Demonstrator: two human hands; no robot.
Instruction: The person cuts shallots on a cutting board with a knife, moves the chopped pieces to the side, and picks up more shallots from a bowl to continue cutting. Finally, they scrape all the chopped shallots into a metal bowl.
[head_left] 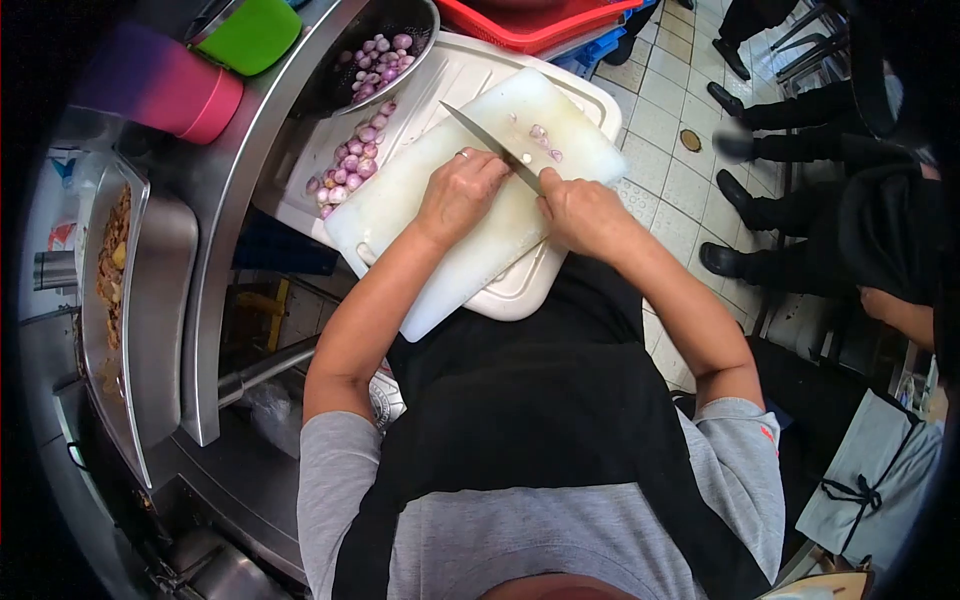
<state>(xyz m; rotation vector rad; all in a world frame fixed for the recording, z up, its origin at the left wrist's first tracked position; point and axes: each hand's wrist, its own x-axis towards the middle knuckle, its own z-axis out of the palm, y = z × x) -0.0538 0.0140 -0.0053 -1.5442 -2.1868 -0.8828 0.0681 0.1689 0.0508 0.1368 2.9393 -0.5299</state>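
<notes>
A knife (pixel 484 134) is held by its handle in my right hand (pixel 583 208), its blade slanting up and left over the white cutting board (pixel 410 200). My left hand (pixel 463 192), a ring on one finger, is closed beside the blade; what its fingertips hold, if anything, is hidden. Small cut shallot pieces (pixel 540 132) lie on the board beyond the knife. Whole peeled shallots (pixel 350 163) are heaped on the white plastic lid (pixel 310 170) under the board, at the left. More purple shallots (pixel 384 64) sit in a dark metal colander (pixel 420 20) at the top.
A red basket (pixel 530 38) stands beyond the lid. At the left are a steel counter edge (pixel 215 220), a pink container (pixel 210 105), a green container (pixel 255 38) and a metal tray (pixel 165 280) with food. Several people in black trousers stand on the tiled floor (pixel 655 150) at the right.
</notes>
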